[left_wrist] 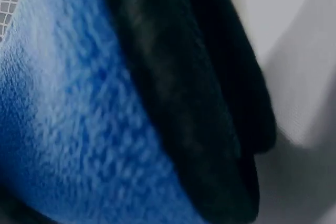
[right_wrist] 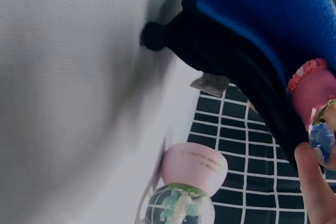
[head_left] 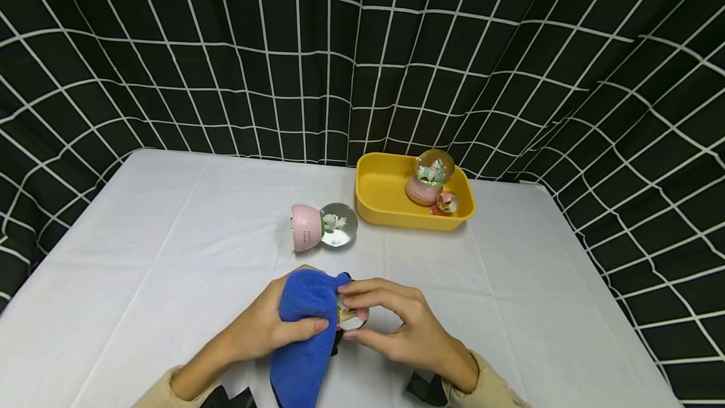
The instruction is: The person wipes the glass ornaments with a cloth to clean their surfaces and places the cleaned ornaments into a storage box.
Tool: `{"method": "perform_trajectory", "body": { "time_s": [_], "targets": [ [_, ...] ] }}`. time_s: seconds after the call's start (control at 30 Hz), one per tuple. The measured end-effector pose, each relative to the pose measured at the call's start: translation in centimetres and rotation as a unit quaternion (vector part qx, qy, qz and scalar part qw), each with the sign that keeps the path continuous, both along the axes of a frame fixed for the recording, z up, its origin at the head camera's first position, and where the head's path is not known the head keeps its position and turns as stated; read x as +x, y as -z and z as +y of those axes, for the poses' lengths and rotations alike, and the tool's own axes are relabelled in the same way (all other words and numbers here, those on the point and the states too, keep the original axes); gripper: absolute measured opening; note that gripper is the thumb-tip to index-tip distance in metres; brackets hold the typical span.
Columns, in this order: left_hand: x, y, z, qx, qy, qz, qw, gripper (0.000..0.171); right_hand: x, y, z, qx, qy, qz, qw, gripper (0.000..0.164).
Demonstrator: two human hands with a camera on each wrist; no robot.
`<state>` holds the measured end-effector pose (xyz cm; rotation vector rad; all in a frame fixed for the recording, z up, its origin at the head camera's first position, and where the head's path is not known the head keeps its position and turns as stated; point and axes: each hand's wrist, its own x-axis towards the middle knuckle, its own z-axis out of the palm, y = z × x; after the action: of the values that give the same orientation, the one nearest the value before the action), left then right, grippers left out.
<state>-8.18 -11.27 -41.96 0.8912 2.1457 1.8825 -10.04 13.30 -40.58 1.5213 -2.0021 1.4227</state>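
Observation:
My left hand (head_left: 257, 326) grips a blue cloth (head_left: 303, 357) with a dark underside, wrapped around the base end of a small snow globe (head_left: 352, 318). The fingers and thumb of my right hand (head_left: 404, 320) pinch the globe's glass end. In the right wrist view the small globe's pink base (right_wrist: 312, 95) shows against the cloth (right_wrist: 278, 9), with one fingertip on the glass. Cloth (left_wrist: 89, 103) fills most of the left wrist view, hiding the left fingers. Beyond the hands, a larger snow globe (head_left: 307, 228) with a pink base lies on its side.
At the back right of the white table (head_left: 187, 225) stands a yellow tray (head_left: 404, 219). Inside it are a large pink-based snow globe (head_left: 423, 191) and a small one (head_left: 447, 202). A black curtain with a white grid (head_left: 317, 68) surrounds the table's back and sides.

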Motion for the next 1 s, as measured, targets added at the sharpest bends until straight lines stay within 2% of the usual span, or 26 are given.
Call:
{"method": "perform_trajectory", "body": {
  "time_s": [0.17,0.27,0.37,0.47,0.57,0.63,0.83,1.0],
  "targets": [
    [0.04,-0.22,0.11,0.006,-0.053,0.024,0.9983,0.019,0.17,0.06,-0.07,0.008,-0.014,-0.004,1.0,0.036],
    [0.06,-0.32,0.12,0.017,-0.071,0.036,0.9967,0.014,0.25,0.03,-0.03,0.011,-0.02,-0.007,1.0,0.036],
    [0.1,-0.31,0.02,0.029,-0.057,0.021,0.9977,0.019,0.22,-0.02,0.01,0.007,-0.019,-0.003,1.0,0.035],
    [-0.06,-0.17,-0.24,0.03,-0.02,-0.001,0.9994,0.029,0.11,-0.1,-0.01,-0.004,-0.016,0.004,1.0,0.033],
    [-0.25,-0.09,-0.46,0.012,0.016,-0.016,0.9997,0.043,-0.01,-0.1,-0.02,-0.014,-0.011,0.005,1.0,0.033],
    [-0.26,-0.1,-0.47,0.004,0.021,-0.02,0.9996,0.051,-0.04,-0.04,-0.05,-0.016,-0.006,0.004,1.0,0.034],
    [0.17,-0.26,0.07,-0.001,-0.038,-0.004,0.9993,0.053,0.03,0.29,-0.18,-0.008,0.018,-0.011,1.0,0.04],
    [0.43,-0.45,0.38,0.017,-0.056,0.0,0.9983,0.054,0.24,0.38,-0.23,-0.007,0.035,-0.047,0.998,0.051]
  ]
}}
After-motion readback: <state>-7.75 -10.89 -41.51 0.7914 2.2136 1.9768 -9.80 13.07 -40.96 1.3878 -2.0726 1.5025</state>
